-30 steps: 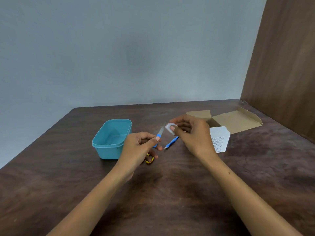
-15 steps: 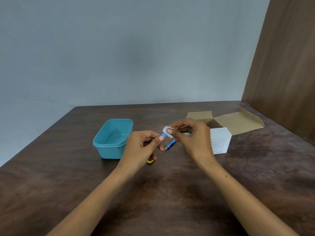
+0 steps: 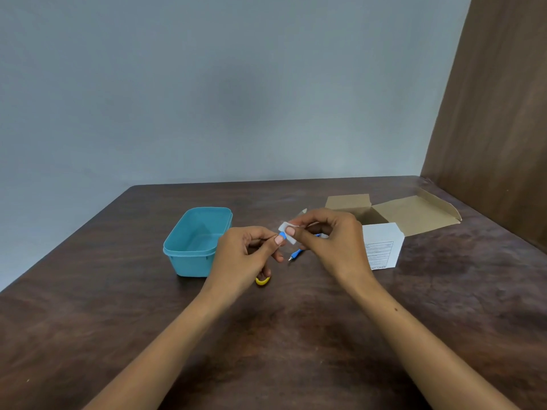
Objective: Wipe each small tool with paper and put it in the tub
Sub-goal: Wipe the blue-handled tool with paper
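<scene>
While two hands (image 3: 296, 244) wipe, one tub (image 3: 195, 244)

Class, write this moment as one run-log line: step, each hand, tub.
step: wiping | left hand: grips blue-handled tool | right hand: pinches paper on tool | tub: looks empty

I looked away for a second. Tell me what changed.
The right hand slid the paper down the blue-handled tool toward the left hand, covering its blade. Both grips held. The tub, pen and cardboard box stayed put.
</scene>
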